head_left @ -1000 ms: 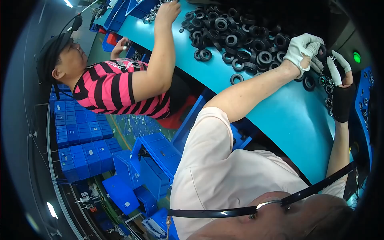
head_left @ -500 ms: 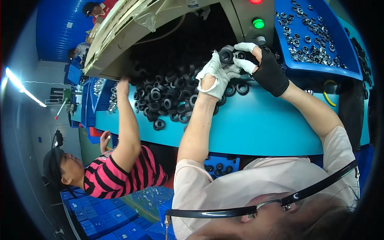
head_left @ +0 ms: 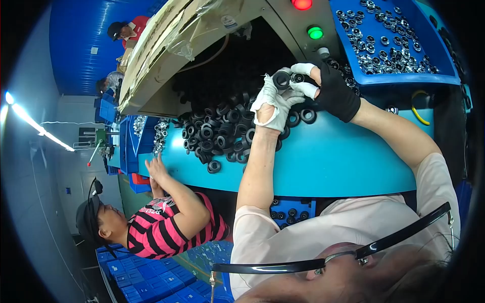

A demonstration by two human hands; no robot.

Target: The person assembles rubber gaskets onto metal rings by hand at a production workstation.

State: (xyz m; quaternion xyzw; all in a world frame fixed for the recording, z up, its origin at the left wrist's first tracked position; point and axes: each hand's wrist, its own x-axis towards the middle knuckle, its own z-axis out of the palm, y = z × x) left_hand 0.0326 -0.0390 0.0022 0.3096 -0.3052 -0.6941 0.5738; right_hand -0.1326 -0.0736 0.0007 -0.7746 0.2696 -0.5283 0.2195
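My left hand (head_left: 274, 101), in a white glove, holds a black rubber ring (head_left: 281, 79) up above the pile. My right hand (head_left: 331, 90), in a black glove with white fingertips, pinches a smaller black part (head_left: 298, 78) right against that ring. Below and to the left of both hands lies a heap of black rubber rings (head_left: 217, 129) on the turquoise worktable (head_left: 328, 161). The pile runs back under a tilted cardboard cover (head_left: 172, 45).
A blue tray (head_left: 399, 78) of small metal-and-black parts sits at the upper right, beside red (head_left: 301, 4) and green (head_left: 315, 33) lamps. A co-worker in a pink-and-black striped shirt (head_left: 161, 230) reaches onto the table at left. Blue crates (head_left: 146, 285) stand on the floor.
The view has swung round, so the table now lies across the top. Both hands stay together above the ring pile. The co-worker's arm has drawn back from the pile to the table's left edge.
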